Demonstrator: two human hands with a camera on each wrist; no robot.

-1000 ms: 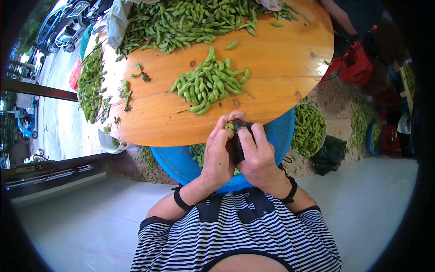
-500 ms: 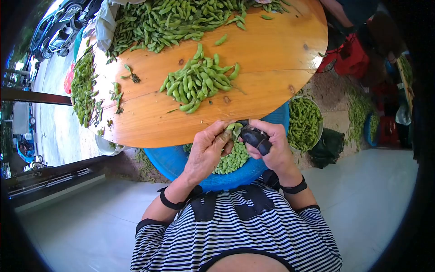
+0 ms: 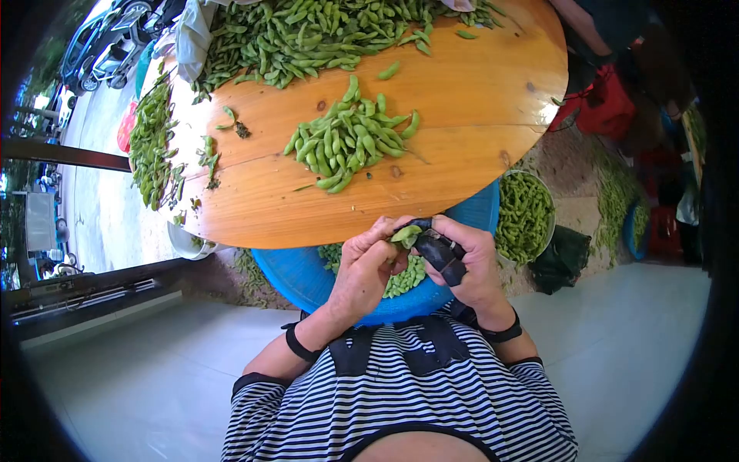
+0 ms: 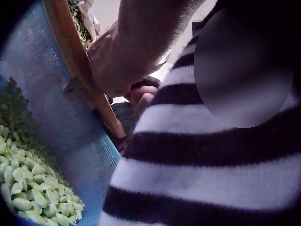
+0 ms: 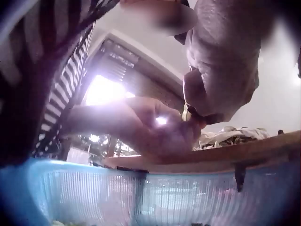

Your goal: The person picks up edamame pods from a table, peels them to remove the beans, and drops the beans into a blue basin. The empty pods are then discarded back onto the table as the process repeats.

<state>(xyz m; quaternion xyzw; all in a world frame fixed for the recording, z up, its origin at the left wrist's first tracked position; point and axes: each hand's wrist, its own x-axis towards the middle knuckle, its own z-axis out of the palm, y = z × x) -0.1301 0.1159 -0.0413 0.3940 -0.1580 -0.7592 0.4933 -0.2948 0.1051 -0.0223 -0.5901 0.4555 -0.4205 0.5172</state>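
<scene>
In the head view the left hand pinches a green pod between thumb and fingers, just off the table's near edge. The right hand grips a black tool, its upper end touching the pod. Both hands are over a blue basket with shelled green beans in it. Beans also show in the left wrist view. In the right wrist view the left hand meets the right hand; the pod between them is mostly hidden.
A small pile of pods lies on the wooden table, with a big heap behind it. More pods line the left edge. A bucket of pods stands right of the basket, beside a dark green bag.
From hands close together a second ago, the right hand has moved rightward and turned, showing the black tool. The head view has shifted slightly; the beans in the basket now show between the hands.
</scene>
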